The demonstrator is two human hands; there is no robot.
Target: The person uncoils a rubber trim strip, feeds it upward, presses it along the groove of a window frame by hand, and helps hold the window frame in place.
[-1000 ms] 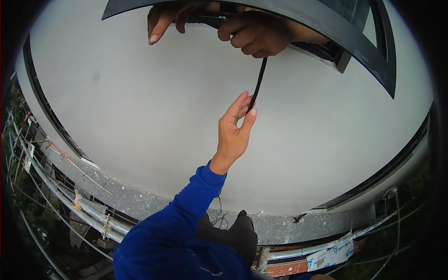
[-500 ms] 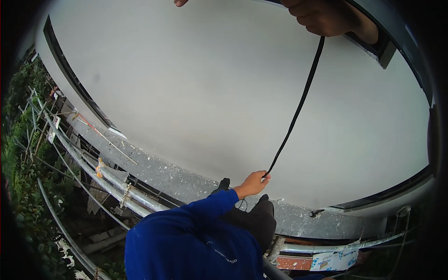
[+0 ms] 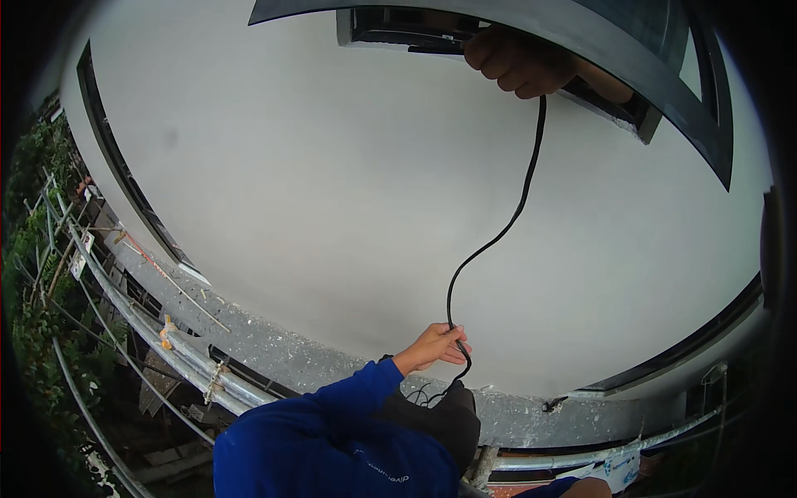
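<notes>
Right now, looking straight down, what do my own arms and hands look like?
Your left sleeve is long and bright blue, slightly creased, ending at the wrist; your left hand is ungloved. At the lower edge, a small piece of your right sleeve shows the same blue, and the visible part of your right hand looks ungloved too.

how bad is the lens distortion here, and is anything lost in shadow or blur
Head view: the long dark grey window sash bows and the corners fade to black; head view: the co-worker's bare hand is dim, fine detail hard to read; head view: the thin black cable looks fairly sharp.
</notes>
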